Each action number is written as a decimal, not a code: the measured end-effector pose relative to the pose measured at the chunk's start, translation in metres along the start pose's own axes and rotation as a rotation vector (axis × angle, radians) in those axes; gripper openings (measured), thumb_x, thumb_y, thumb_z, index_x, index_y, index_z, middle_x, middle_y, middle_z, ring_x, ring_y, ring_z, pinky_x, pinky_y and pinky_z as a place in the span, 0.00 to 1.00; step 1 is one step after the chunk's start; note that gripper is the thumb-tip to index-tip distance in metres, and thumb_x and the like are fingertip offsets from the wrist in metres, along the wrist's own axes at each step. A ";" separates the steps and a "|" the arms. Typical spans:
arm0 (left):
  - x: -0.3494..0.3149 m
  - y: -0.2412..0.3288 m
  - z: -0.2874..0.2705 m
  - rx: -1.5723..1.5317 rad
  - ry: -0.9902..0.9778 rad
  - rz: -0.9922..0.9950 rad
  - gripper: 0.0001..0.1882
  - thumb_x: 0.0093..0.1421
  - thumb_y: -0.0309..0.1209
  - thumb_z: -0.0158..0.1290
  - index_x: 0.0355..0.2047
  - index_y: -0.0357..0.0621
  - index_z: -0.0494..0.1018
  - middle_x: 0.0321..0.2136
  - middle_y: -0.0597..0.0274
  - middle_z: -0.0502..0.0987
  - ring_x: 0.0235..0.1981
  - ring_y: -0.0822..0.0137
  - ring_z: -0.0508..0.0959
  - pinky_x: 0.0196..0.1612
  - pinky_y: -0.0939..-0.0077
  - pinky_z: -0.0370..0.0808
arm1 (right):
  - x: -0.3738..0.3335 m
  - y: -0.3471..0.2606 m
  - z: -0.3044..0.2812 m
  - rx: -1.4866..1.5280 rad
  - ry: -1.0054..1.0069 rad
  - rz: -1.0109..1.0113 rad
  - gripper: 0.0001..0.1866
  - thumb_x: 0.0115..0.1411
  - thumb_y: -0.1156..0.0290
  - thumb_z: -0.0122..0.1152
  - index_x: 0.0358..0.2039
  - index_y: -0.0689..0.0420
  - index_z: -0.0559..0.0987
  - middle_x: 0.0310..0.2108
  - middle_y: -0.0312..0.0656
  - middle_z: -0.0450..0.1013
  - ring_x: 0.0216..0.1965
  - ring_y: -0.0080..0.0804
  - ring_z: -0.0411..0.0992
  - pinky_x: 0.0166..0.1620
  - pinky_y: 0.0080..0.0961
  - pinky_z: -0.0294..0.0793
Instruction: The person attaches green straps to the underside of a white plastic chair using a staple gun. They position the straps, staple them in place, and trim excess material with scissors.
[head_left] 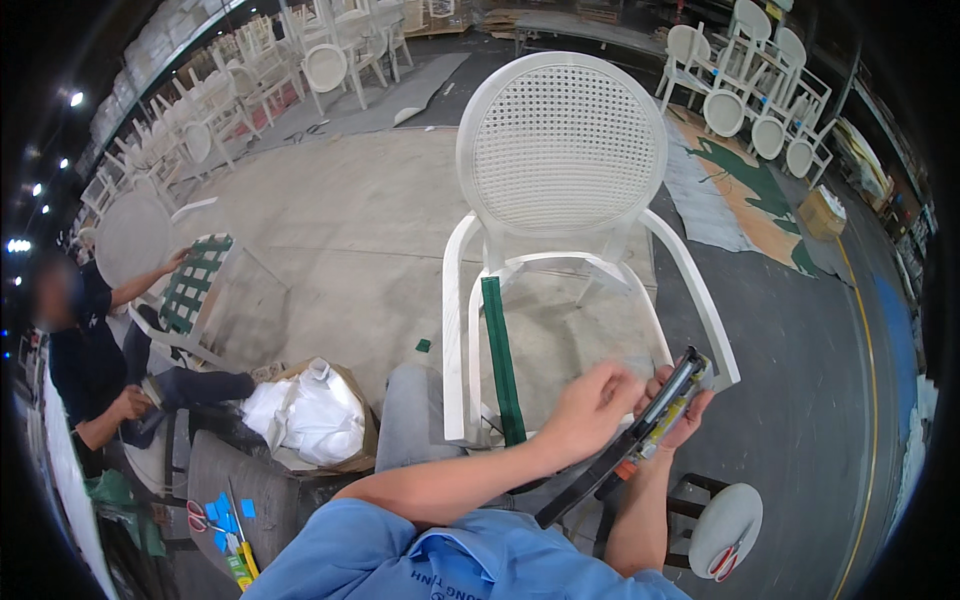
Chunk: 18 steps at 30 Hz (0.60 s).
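Note:
My right hand (688, 422) grips a black staple gun (655, 418) with yellow and orange parts, tilted in front of my chest. My left hand (598, 402) is beside the tool, its fingers curled together and slightly blurred; what they hold, if anything, is hidden. Just beyond stands a white armchair frame (462, 350) with a round cane back (562, 145) and an open seat. A single green webbing strip (500, 360) runs from the seat's back rail toward me along its left side. Neither hand touches the strip.
Scissors (724, 564) lie on a round stool (728, 530) at right. At left, a dark seat (235, 465) bears blue pieces and scissors, beside a box with a white bag (318, 412). A co-worker (85, 350) handles a chair with woven green webbing (197, 283). Chairs (325, 68) stand behind.

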<state>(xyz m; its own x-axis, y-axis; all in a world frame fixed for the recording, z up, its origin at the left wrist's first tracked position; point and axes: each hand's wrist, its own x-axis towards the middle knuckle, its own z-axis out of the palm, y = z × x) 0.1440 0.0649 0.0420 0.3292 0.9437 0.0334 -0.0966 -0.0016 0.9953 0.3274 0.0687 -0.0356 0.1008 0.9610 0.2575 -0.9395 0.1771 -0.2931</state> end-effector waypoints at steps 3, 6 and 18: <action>-0.054 -0.021 -0.005 0.213 -0.289 -0.381 0.40 0.65 0.52 0.60 0.62 0.31 0.62 0.45 0.47 0.79 0.43 0.62 0.81 0.47 0.68 0.76 | -0.001 -0.018 -0.016 0.006 -0.002 0.008 0.39 0.65 0.40 0.60 0.59 0.66 0.69 0.45 0.46 0.72 0.31 0.25 0.65 0.31 0.27 0.72; -0.085 -0.036 0.001 0.242 -0.346 -0.228 0.41 0.66 0.52 0.57 0.67 0.33 0.59 0.50 0.42 0.77 0.53 0.48 0.77 0.56 0.60 0.73 | 0.007 -0.005 -0.013 -0.011 -0.037 0.043 0.38 0.65 0.40 0.61 0.58 0.62 0.71 0.46 0.44 0.73 0.32 0.27 0.66 0.41 0.34 0.73; -0.032 -0.005 -0.006 0.167 0.040 0.002 0.35 0.69 0.44 0.55 0.67 0.33 0.60 0.43 0.45 0.80 0.42 0.60 0.82 0.45 0.68 0.77 | -0.013 0.050 0.034 -0.127 0.023 0.277 0.40 0.61 0.38 0.60 0.63 0.57 0.70 0.57 0.49 0.72 0.59 0.48 0.71 0.65 0.62 0.65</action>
<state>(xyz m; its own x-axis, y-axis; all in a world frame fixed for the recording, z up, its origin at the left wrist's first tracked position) 0.1288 0.0367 0.0359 0.2908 0.9561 0.0353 0.0617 -0.0556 0.9965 0.2684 0.0576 -0.0224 -0.1452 0.9807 0.1313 -0.8841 -0.0690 -0.4622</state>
